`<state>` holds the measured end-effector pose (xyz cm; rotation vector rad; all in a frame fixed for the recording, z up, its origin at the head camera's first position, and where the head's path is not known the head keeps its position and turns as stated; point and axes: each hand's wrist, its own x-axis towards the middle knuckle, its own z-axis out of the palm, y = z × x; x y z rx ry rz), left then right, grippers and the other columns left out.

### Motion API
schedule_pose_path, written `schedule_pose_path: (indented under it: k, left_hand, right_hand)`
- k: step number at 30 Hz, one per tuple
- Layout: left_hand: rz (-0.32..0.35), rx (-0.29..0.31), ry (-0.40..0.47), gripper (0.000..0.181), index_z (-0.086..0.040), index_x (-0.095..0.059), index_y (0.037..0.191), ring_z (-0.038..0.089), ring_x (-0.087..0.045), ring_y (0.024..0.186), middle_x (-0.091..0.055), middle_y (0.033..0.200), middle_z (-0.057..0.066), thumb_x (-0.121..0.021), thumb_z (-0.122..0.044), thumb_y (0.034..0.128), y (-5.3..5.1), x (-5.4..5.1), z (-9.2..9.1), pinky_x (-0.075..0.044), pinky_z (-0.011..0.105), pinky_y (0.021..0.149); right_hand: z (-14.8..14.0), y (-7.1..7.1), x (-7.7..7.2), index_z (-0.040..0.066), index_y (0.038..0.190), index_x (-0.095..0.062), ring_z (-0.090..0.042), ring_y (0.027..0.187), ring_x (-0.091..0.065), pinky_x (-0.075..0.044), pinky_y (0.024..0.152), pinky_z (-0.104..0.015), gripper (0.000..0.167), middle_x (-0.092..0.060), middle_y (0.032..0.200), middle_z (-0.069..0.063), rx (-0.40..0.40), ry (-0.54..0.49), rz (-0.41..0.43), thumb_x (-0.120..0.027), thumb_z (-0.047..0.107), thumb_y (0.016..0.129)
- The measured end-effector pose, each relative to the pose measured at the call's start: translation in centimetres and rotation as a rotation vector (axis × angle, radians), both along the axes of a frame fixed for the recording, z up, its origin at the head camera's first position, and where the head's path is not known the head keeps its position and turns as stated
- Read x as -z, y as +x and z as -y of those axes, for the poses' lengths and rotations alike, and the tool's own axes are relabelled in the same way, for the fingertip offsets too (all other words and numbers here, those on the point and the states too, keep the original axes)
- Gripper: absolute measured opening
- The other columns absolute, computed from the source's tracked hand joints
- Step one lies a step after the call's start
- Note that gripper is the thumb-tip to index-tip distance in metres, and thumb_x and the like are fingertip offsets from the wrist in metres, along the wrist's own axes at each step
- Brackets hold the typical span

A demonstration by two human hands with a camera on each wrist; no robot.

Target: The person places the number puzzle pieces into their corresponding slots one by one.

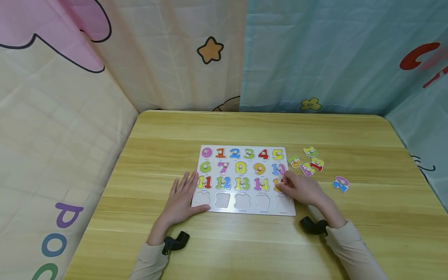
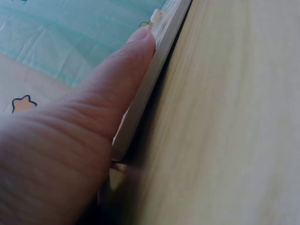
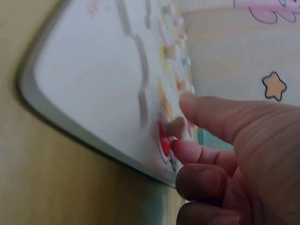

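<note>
A white number puzzle board (image 1: 229, 209) lies on the table, its upper rows filled with knobbed number pieces and its bottom row showing bare recesses. My left hand (image 1: 180, 200) rests at the board's left edge, fingers spread. Its thumb (image 2: 119, 70) lies along the near edge. At the right end of the third row, my right hand (image 1: 304, 188) pinches an orange-and-red number piece (image 3: 164, 140) by its knob, between thumb and forefinger; the other fingers are curled. That hand partly covers the piece in the head view.
Several loose number pieces (image 1: 308, 169) lie in a cluster off the board's right side. A blue-and-purple number piece (image 1: 341, 184) sits apart, farther right. Printed curtains (image 1: 297, 58) hang behind the wooden table (image 1: 238, 249).
</note>
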<state>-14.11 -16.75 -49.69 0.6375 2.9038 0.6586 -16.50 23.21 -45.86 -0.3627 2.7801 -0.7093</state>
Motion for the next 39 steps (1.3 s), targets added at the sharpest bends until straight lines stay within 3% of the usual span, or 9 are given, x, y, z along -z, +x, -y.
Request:
schedule_pose_path:
  k: [3,7,10,15,22,30,39]
  left_hand:
    - [-0.01,0.003,0.012,0.111,-0.001,-0.01,0.151,0.028,0.002,0.143,-0.01,0.157,0.011,-0.061,-0.068,0.0777,0.0,0.0,0.0,0.007,0.048,0.111]
    - [-0.011,0.0,0.004,0.112,-0.002,-0.009,0.151,0.028,0.003,0.143,-0.009,0.157,0.011,-0.06,-0.068,0.0775,0.0,0.0,0.0,0.007,0.048,0.111]
    - [-0.008,-0.001,-0.011,0.112,-0.002,-0.009,0.151,0.028,0.003,0.143,-0.008,0.157,0.01,-0.06,-0.069,0.0772,0.0,-0.1,0.1,0.007,0.048,0.111]
    - [0.007,-0.001,-0.025,0.114,-0.003,-0.009,0.152,0.027,0.005,0.143,-0.007,0.157,0.01,-0.059,-0.071,0.0755,0.0,-0.1,0.1,0.008,0.046,0.112]
    - [0.026,-0.003,-0.04,0.129,-0.003,-0.007,0.152,0.025,0.007,0.143,-0.006,0.158,0.009,-0.059,-0.081,0.0637,0.0,0.0,-0.1,0.01,0.044,0.111]
    - [0.022,-0.009,-0.041,0.129,-0.003,-0.007,0.152,0.026,0.005,0.143,-0.007,0.158,0.009,-0.061,-0.081,0.0638,0.0,-0.1,-0.1,0.01,0.045,0.111]
    - [0.025,-0.012,-0.024,0.128,-0.004,-0.006,0.152,0.025,0.005,0.143,-0.007,0.158,0.008,-0.062,-0.079,0.0645,0.0,-0.2,-0.2,0.01,0.044,0.111]
  right_hand:
    - [-0.7,-0.6,-0.1,0.014,0.086,-0.056,-0.015,0.052,-0.041,-0.028,0.045,-0.027,0.026,-0.046,0.062,0.002,0.049,-0.04,-0.008,-0.063,0.038,0.091]
    - [-1.5,-1.5,-0.3,0.007,0.096,-0.055,-0.017,0.05,-0.042,-0.03,0.044,-0.028,0.028,-0.046,0.063,-0.002,0.151,-0.069,-0.111,-0.063,0.034,0.092]
    - [-1.9,-2.2,-0.5,0.004,0.104,-0.051,-0.018,0.049,-0.043,-0.031,0.043,-0.029,0.035,-0.047,0.064,-0.004,0.234,-0.05,-0.157,-0.061,0.035,0.093]
    - [-2.2,-2.9,-0.6,0.002,0.108,-0.049,-0.02,0.052,-0.047,-0.033,0.046,-0.032,0.038,-0.052,0.066,-0.004,0.316,0.007,-0.156,-0.059,0.036,0.093]
    - [-2.2,-3.4,-0.1,0.003,0.101,-0.051,-0.021,0.051,-0.045,-0.031,0.046,-0.033,0.028,-0.05,0.062,-0.005,0.335,0.057,-0.154,-0.059,0.03,0.094]
    - [-2.2,-3.5,0.2,0.003,0.096,-0.054,-0.023,0.052,-0.046,-0.033,0.045,-0.034,0.024,-0.05,0.061,-0.005,0.352,0.076,-0.204,-0.059,0.026,0.093]
    - [-0.6,-3.2,-1.2,0.0,0.101,-0.053,-0.021,0.052,-0.045,-0.032,0.043,-0.031,0.028,-0.051,0.066,-0.007,0.332,0.034,-0.212,-0.059,0.027,0.094]
